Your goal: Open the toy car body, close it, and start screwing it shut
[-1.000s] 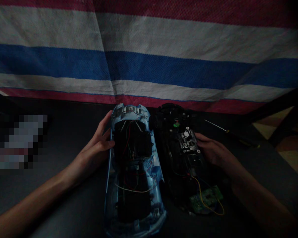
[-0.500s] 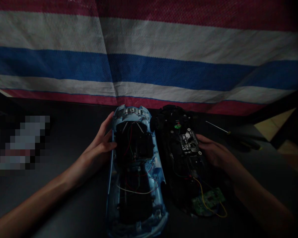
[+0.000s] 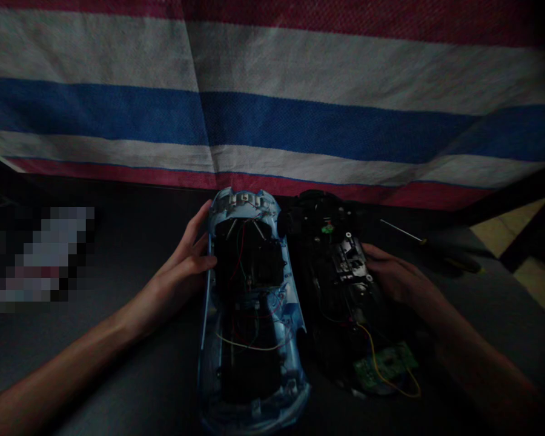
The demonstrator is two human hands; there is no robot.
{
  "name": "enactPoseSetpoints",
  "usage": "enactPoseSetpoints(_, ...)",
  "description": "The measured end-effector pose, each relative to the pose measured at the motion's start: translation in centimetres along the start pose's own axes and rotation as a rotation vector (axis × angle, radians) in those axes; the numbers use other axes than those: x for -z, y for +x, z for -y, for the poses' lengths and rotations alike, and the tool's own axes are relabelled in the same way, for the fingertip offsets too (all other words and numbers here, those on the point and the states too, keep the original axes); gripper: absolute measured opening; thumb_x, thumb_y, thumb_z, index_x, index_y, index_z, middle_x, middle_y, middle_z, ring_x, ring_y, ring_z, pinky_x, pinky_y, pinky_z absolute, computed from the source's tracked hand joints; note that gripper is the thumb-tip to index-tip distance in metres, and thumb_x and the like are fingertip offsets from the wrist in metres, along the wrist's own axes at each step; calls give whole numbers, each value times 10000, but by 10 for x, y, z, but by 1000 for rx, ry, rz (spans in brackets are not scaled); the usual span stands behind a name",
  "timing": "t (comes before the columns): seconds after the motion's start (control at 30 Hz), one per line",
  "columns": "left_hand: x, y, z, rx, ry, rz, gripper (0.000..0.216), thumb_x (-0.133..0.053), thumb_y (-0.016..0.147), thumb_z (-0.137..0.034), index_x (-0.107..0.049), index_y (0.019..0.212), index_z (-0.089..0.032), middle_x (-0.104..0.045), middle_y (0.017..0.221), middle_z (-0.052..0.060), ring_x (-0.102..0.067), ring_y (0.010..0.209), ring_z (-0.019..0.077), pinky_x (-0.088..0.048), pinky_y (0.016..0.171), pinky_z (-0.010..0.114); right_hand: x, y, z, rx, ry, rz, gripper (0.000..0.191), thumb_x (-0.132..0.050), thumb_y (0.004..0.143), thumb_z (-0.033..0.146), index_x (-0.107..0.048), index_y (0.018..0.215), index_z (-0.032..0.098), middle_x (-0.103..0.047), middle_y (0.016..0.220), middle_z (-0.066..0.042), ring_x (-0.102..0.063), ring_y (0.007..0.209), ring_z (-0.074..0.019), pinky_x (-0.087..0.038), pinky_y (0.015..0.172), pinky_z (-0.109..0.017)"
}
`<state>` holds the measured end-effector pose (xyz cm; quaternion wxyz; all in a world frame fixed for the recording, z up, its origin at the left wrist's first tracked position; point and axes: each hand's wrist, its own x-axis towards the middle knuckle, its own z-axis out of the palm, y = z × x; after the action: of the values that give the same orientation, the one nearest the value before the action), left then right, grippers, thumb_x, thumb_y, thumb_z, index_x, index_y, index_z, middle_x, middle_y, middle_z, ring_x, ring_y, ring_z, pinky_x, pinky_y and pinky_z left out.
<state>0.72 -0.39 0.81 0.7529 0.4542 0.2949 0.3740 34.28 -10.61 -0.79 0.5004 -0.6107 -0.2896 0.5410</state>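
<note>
1. A woven tarpaulin (image 3: 300,91) striped red, white and blue hangs along the far edge of the dark worktop (image 3: 131,242).
2. A thin metal-shafted screwdriver (image 3: 402,232) lies to the far right, apart from both hands; a blurred pale patch sits at the far left.
3. A small green circuit board (image 3: 384,366) rests near and right, joined by a yellow wire (image 3: 372,357) to the black toy-car chassis (image 3: 336,272).
4. The light-blue plastic toy-car body shell (image 3: 254,315) lies upside down at centre, its wired inside facing up, side by side with the chassis on its right.
5. The left hand (image 3: 181,272) rests against the shell's left edge, fingers (image 3: 198,227) loosely spread, thumb touching the rim.
6. The right hand (image 3: 397,278) touches the chassis's right side; its fingers are too dark to tell how they are set.
</note>
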Motion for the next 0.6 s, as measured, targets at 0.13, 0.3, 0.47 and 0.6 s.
enactPoseSetpoints(0.13, 2, -1, 2, 12, 1, 17, 788, -635, 941, -253, -338, 1637, -471, -417, 1702, -68, -269, 1606, 415, -339, 1250, 640, 3, 2, -2, -7, 4, 50, 443, -707, 901, 420, -733, 1334, 328, -786, 1313, -13, -737, 1192, -311, -585, 937, -397)
enactPoseSetpoints(0.3, 2, -2, 2, 25, 12, 20, 792, -647, 933, -279, -336, 1634, -481, -404, 1706, -50, -298, 1584, 439, -363, 1221, 655, 0, 0, 1, -29, 46, 63, 451, -701, 895, 389, -734, 1341, 334, -803, 1269, -17, -759, 1125, -314, -596, 857, -396)
enactPoseSetpoints(0.47, 4, -1, 3, 15, 17, 31, 789, -640, 934, -263, -341, 1630, -487, -418, 1695, -56, -308, 1581, 426, -414, 1193, 617, -3, -3, 5, -41, 34, 43, 469, -704, 891, 385, -724, 1352, 303, -812, 1238, -26, -759, 1111, -306, -573, 896, -389)
enactPoseSetpoints(0.6, 4, -1, 3, 15, 30, 17, 809, -666, 917, -277, -343, 1632, -477, -478, 1651, -42, -370, 1545, 438, -425, 1176, 638, -4, -5, 6, -32, 59, 50, 424, -701, 904, 365, -742, 1317, 280, -805, 1251, -23, -748, 1131, -294, -567, 859, -354)
